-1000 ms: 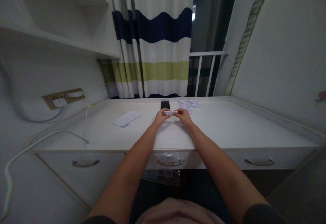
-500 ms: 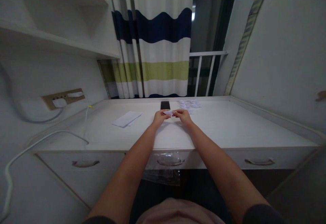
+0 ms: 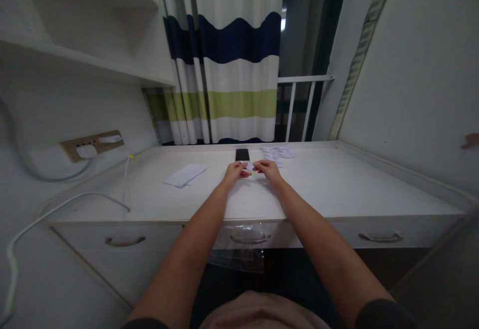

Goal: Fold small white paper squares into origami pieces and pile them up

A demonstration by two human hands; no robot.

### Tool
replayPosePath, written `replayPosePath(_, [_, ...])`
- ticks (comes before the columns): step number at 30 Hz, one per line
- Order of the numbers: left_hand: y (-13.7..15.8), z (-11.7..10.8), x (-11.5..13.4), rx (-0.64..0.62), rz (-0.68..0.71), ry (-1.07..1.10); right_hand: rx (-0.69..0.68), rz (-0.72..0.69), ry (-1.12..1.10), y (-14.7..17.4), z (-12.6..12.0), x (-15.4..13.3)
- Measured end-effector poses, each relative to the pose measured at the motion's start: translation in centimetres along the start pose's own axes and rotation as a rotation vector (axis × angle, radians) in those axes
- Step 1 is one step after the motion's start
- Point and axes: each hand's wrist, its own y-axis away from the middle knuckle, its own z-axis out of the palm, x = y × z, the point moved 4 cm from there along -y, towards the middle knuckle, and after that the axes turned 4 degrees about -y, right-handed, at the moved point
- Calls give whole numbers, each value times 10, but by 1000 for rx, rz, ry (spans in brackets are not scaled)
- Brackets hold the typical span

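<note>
I see the left hand (image 3: 235, 171) and the right hand (image 3: 268, 169) close to each other, with a little gap. Both pinch one small white paper (image 3: 249, 166) between them, over the desk (image 3: 366, 184). I can't tell what shape the paper has. Just behind the left hand lies a flat black thing (image 3: 242, 154). Behind the right hand is a messy bunch of white paper bits (image 3: 275, 153). Off to the left, some bigger white sheets (image 3: 186, 174) lie flat, one poking out from under another. Further left, a white cord (image 3: 71, 197) bends over the desk's edge. At the back hangs a curtain (image 3: 241, 39) with blue, green and white stripes.
</note>
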Motion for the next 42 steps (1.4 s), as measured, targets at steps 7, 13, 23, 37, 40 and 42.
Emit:
replayPosePath(7, [1, 3, 2, -22, -14, 105, 4, 21, 7, -1, 0, 2])
replayPosePath(13, [1, 3, 3, -39, 5, 110, 20, 18, -15, -2, 0, 3])
replayPosePath(23, [0, 2, 1, -21, 23, 53, 10, 40, -75, 0, 1, 2])
replayPosePath(37, [0, 1, 2, -12, 11, 54, -38, -4, -33, 1, 4, -2])
replayPosePath(40, [1, 1, 2, -17, 1, 70, -60, 12, -50, 1, 5, -1])
replayPosePath(42, [1, 1, 1, -22, -1, 72, -68, 29, -69, 1, 5, 0])
